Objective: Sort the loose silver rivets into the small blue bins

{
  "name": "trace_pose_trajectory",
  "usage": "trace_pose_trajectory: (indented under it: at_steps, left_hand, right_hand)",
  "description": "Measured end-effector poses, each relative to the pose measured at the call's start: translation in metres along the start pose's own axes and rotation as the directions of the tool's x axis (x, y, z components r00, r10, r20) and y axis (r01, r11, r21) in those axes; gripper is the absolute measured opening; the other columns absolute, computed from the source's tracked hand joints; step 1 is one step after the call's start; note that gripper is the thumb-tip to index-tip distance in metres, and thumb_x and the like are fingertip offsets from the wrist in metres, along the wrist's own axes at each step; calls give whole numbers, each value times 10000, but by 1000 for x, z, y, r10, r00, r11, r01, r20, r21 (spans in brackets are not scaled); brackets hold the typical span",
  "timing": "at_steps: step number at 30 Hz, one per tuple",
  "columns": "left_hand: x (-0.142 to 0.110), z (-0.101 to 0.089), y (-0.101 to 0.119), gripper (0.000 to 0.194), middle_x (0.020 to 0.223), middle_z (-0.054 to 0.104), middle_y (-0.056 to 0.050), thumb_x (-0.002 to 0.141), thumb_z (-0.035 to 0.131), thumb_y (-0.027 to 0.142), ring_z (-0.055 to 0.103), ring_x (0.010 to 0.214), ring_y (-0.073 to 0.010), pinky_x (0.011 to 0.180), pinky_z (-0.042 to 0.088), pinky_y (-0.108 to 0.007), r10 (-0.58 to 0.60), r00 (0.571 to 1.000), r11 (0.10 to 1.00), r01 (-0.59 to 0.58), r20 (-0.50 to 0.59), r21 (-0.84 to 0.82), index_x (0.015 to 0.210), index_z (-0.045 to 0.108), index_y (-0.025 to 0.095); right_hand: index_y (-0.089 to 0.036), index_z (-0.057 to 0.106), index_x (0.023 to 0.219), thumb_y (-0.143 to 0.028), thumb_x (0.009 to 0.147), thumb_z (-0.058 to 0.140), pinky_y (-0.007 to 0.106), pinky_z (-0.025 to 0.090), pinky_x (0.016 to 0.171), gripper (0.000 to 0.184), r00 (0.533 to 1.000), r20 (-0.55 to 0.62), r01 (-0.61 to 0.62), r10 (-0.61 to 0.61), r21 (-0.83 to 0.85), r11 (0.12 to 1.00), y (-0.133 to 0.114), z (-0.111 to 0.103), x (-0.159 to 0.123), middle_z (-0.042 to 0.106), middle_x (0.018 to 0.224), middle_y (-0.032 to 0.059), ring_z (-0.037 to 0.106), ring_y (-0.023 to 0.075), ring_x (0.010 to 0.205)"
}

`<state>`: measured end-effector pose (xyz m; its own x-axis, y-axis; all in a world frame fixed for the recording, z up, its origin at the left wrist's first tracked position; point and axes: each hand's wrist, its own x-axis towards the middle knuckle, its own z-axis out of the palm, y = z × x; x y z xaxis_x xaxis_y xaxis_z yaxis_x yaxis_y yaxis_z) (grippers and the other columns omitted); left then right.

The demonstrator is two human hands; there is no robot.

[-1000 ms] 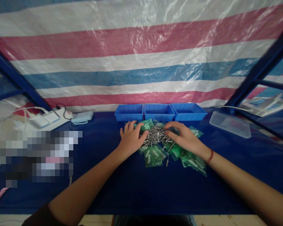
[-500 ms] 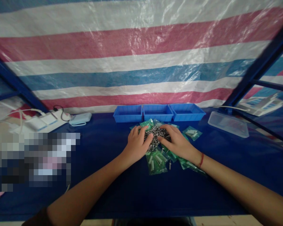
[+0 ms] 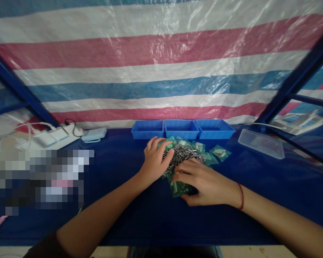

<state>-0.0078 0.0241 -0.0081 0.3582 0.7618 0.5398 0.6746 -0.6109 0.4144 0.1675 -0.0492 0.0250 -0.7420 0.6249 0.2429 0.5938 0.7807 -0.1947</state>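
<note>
A heap of thin silvery metal pieces, which look like blind rivets (image 3: 183, 152), lies mid-table among small green plastic packets. My left hand (image 3: 156, 157) rests against the heap's left side, thumb and fingers apart. At the near right side, my right hand (image 3: 204, 181) is open, its bent fingers over the heap's edge and a green packet (image 3: 177, 188); its thumb is apart from the fingers. That hand hides part of the packet and whatever lies beneath it. Another green packet (image 3: 220, 153) with pale pieces inside lies off to the right.
Three blue bins (image 3: 181, 129) stand in a row behind the heap. A clear plastic lid or tray (image 3: 261, 143) lies to the right. At the left are a light-blue case (image 3: 94, 134), a power strip (image 3: 54, 138) with cables, and a blurred-out patch. A striped sheet (image 3: 161, 53) hangs behind.
Both hands first pushed inward, bunching the heap together. My right hand then moved toward the near side, over the front packets, while my left hand stayed at the heap's left.
</note>
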Motion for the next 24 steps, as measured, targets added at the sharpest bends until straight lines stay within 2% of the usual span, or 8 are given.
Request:
trace_pose_trajectory:
  at_steps: [5, 9, 12, 15, 17, 19, 21, 24]
  left_hand:
    - [1, -12, 4, 261, 1169, 547, -84, 919, 405, 294, 428, 1173, -215, 1030, 316, -405, 186, 982, 968, -184, -1, -171, 1114, 555, 207]
    - [0, -17, 9, 317, 1156, 555, -90, 849, 520, 376, 456, 1137, -243, 997, 344, -418, 314, 949, 916, -300, 9, -264, 1119, 548, 211]
    - [-1, -11, 14, 208, 995, 619, -65, 831, 564, 349, 531, 995, -221, 896, 407, -374, 241, 970, 924, -223, 20, -311, 975, 590, 200]
    - [-1, -7, 19, 197, 733, 595, -4, 877, 493, 314, 552, 732, -151, 706, 428, -277, 118, 989, 915, -73, 90, -397, 750, 564, 181]
    - [-2, -6, 22, 267, 625, 520, 31, 887, 466, 327, 500, 610, -116, 598, 388, -236, 25, 991, 900, 37, 134, -435, 673, 515, 176]
    - [-3, -7, 25, 298, 573, 449, 48, 882, 467, 352, 447, 559, -101, 546, 346, -222, -45, 989, 885, 103, 138, -454, 643, 484, 175]
    - [-4, -9, 27, 287, 569, 425, 50, 871, 478, 373, 422, 552, -99, 536, 335, -223, -71, 986, 866, 137, 154, -480, 666, 504, 175]
    - [-3, -10, 30, 267, 708, 517, 17, 860, 478, 429, 469, 591, -105, 551, 387, -232, -143, 966, 736, 248, 214, -630, 932, 565, 188]
  right_hand:
    - [-178, 623, 904, -161, 843, 460, 327, 440, 704, 175, 985, -147, -89, 91, 22, 996, 2, -2, 1, 617, 772, 41, 557, 168, 734]
    - [-184, 609, 970, -181, 899, 424, 329, 478, 758, 198, 893, -399, -148, 210, 180, 972, 8, -8, 1, 622, 883, 63, 581, 166, 836]
    - [-211, 622, 942, -223, 897, 465, 323, 502, 737, 164, 807, -481, -167, 342, 369, 914, 14, -7, 0, 630, 872, 43, 597, 160, 828]
    - [-222, 585, 992, -282, 870, 519, 279, 517, 589, 151, 753, -426, -152, 501, 629, 762, 17, 1, 2, 628, 822, 14, 595, 125, 639]
    - [-225, 550, 1025, -295, 841, 560, 261, 515, 555, 198, 751, -363, -107, 552, 758, 644, 17, 7, 3, 624, 823, 3, 587, 113, 604]
    - [-215, 555, 929, -292, 812, 595, 249, 502, 536, 145, 765, -322, -88, 557, 805, 587, 16, 11, 5, 607, 758, -11, 577, 112, 600]
    - [-206, 536, 772, -279, 799, 608, 232, 460, 473, 106, 759, -333, -104, 559, 785, 610, 15, 11, 5, 556, 644, -33, 535, 104, 540]
    - [-204, 544, 724, -201, 804, 594, 254, 459, 500, 94, 710, -517, -138, 478, 564, 814, 15, 5, 1, 542, 633, -25, 533, 117, 564]
